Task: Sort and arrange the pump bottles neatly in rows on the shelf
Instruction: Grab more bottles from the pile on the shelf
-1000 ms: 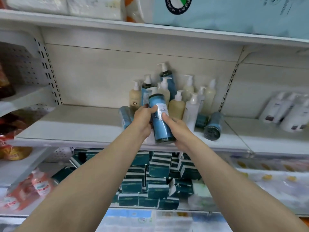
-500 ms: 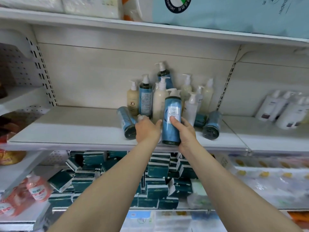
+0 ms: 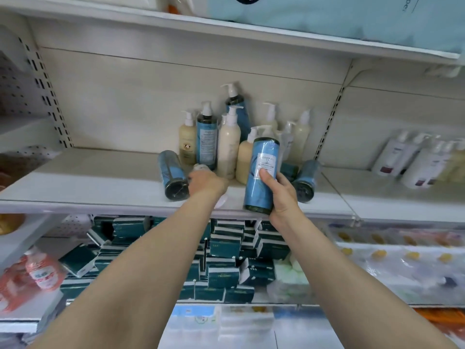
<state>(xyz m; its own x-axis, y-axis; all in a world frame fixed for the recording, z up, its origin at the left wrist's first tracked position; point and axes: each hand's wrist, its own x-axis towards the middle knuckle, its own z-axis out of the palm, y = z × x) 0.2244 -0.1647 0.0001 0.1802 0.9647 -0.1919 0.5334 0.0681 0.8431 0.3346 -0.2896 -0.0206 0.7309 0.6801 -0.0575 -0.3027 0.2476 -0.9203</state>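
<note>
1. The blue bottle stands almost upright at the front edge of the shelf, long axis vertical, label toward the camera, top leaning slightly toward 1 o'clock.
2. It is a smooth cylinder with a glossy blue wrap, a white label and a dark base.
3. The right hand holds it from the 3 o'clock side, thumb across the label, grip curled round the body.
4. The left hand reaches to 11 o'clock over a small pale item; whether its grip holds it I cannot tell.
5. A lying blue bottle rests at its 9 o'clock, base forward.
6. Upright cream and blue pump bottles cluster at 12 o'clock.
</note>
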